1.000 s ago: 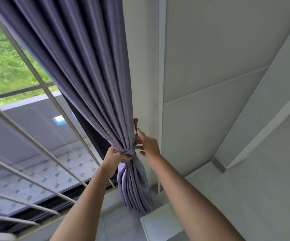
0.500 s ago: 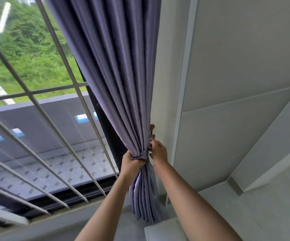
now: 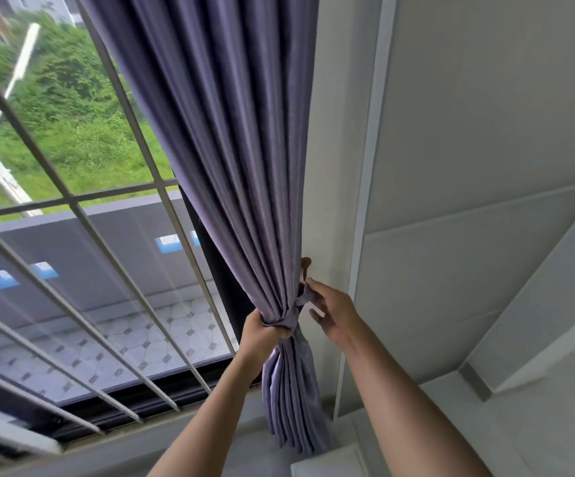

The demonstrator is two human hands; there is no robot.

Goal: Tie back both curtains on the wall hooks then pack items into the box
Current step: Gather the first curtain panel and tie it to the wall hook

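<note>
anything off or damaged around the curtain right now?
Nothing stands out. The curtain is gathered neatly with a tie band around it. The left hand grips the bunch; the right hand pinches the band's end just below the wall hook. No tears or loose fittings visible.

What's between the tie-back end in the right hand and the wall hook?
Nothing visible. The right hand pinches the tie-back just below the brown hook; the left hand grips the bunched curtain off to the side.

Lighting: bright, even daylight from the window (image 3: 72, 201) at left; shadows soft. Quality: wide-angle bending of straight lines (strongest toward edges); slight blur on outdoor greenery (image 3: 66, 108).
</note>
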